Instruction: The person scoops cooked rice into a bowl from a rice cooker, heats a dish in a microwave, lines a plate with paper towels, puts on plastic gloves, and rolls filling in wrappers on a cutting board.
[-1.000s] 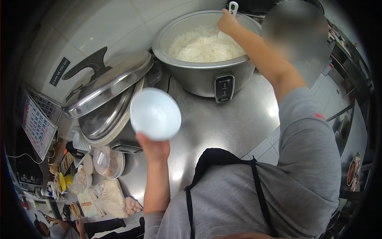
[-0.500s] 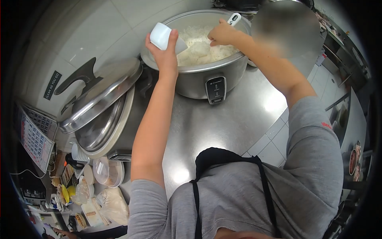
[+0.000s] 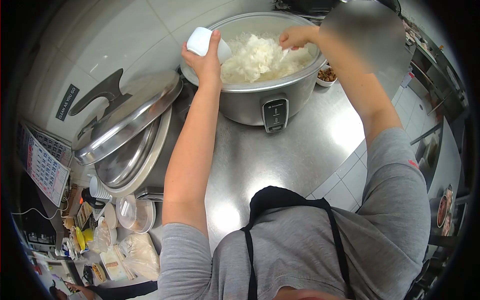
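A large silver rice cooker (image 3: 240,107) stands uncovered on the steel counter, with white rice (image 3: 257,57) heaped inside. Over the cooker's left rim, my left hand (image 3: 206,65) grips a small white bowl (image 3: 200,41), tilted with its mouth toward the rice. Inside the right part of the pot, my right hand (image 3: 298,37) is closed around a white rice paddle (image 3: 284,53). Only a short piece of the paddle shows below my fingers, going into the rice; the rest is hidden.
A small bowl of brown food (image 3: 327,76) sits right of the cooker. To the left, a metal lid (image 3: 135,120) leans over another large pot (image 3: 161,150). Nearer are a clear plastic container (image 3: 136,214), stacked white cups (image 3: 99,189) and a plastic bag (image 3: 141,255).
My right hand has shifted right and turned, and the paddle's upper handle no longer shows. Rice is now mounded higher in the middle. The bowl of brown food has come into fuller view.
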